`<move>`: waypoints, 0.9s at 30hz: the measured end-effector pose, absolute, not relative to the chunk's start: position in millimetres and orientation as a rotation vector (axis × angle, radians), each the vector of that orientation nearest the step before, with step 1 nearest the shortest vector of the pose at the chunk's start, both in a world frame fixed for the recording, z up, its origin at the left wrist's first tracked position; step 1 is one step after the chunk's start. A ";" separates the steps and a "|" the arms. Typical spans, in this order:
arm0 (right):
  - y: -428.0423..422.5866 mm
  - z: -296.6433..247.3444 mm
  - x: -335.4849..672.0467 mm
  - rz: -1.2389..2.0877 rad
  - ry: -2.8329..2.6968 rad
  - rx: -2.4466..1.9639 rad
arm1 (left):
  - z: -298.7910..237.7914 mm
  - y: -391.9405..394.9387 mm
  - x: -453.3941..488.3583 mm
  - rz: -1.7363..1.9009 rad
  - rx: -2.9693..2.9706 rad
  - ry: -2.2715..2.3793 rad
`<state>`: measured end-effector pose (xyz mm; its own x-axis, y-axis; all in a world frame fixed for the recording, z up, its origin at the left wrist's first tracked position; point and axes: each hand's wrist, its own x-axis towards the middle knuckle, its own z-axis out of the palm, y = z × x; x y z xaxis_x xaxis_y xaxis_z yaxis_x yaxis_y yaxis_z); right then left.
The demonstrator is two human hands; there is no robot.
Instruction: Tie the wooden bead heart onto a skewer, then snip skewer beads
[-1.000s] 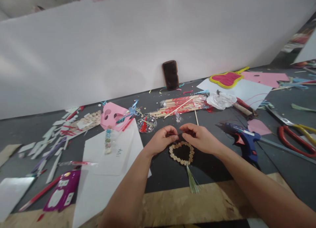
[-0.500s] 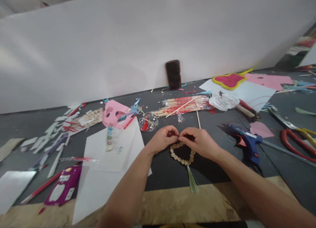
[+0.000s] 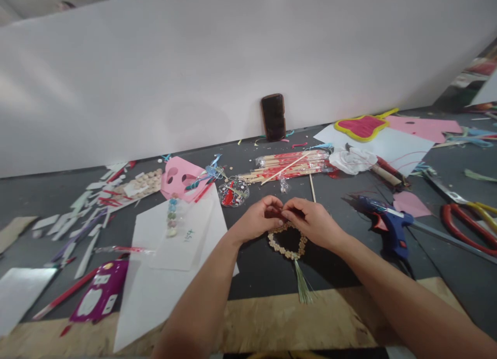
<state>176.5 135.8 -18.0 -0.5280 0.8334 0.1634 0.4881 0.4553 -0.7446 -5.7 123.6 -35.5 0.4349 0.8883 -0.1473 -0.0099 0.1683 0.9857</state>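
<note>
Left grip (image 3: 273, 217) and right grip (image 3: 289, 210) bunch close together; whether either clamps anything, I cannot tell. The beaded loop (image 3: 288, 254) lies just below, likely for easy reach.

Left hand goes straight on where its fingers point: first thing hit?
Probably the right hand: its fingertips lie directly ahead of those of the left hand, with hardly any gap. Whether they already touch is unclear.
</note>
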 end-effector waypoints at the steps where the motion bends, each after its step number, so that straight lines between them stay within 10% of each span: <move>1: 135.9 -18.3 176.1 0.878 -2.187 -1.103 | -35.8 123.5 -5.4 0.783 1.239 0.922; 27: 138.8 -17.0 169.4 0.858 -2.071 -1.115 | -33.7 123.0 -5.0 0.700 1.415 1.017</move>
